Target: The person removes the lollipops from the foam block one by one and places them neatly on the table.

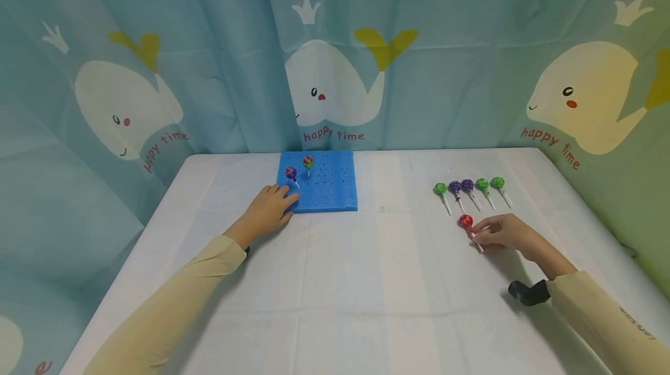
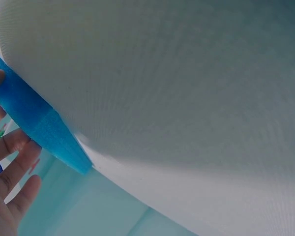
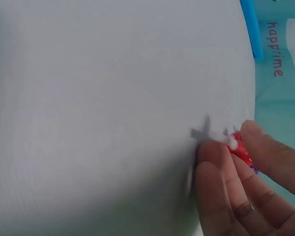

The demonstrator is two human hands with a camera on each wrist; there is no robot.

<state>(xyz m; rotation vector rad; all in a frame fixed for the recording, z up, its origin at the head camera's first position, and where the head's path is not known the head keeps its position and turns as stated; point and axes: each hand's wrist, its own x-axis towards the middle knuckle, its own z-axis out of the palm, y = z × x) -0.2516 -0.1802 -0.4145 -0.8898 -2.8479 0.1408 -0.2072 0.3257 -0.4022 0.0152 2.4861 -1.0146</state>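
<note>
My left hand [image 1: 267, 212] rests at the near left corner of a blue foam board [image 1: 330, 189] dotted with small holes. In the left wrist view its fingers [image 2: 19, 164] lie fairly straight against the board's side. Two lollipops stand upright in the board: one with a purple and red wrapper [image 1: 291, 172], one with a green and red wrapper [image 1: 307, 162]. On the right, my right hand [image 1: 505, 232] pinches the white stick of a red lollipop [image 1: 466, 221] between thumb and fingers. Its red head [image 3: 241, 150] is partly hidden by the thumb in the right wrist view.
Behind the right hand several lollipops lie in a row on the white-covered table [image 1: 335, 293]: a green one [image 1: 441, 189], two purple ones [image 1: 467, 185] and two more green ones [image 1: 498, 182]. A blue-green curtain [image 1: 230, 72] with whale prints hangs along the table's back edge.
</note>
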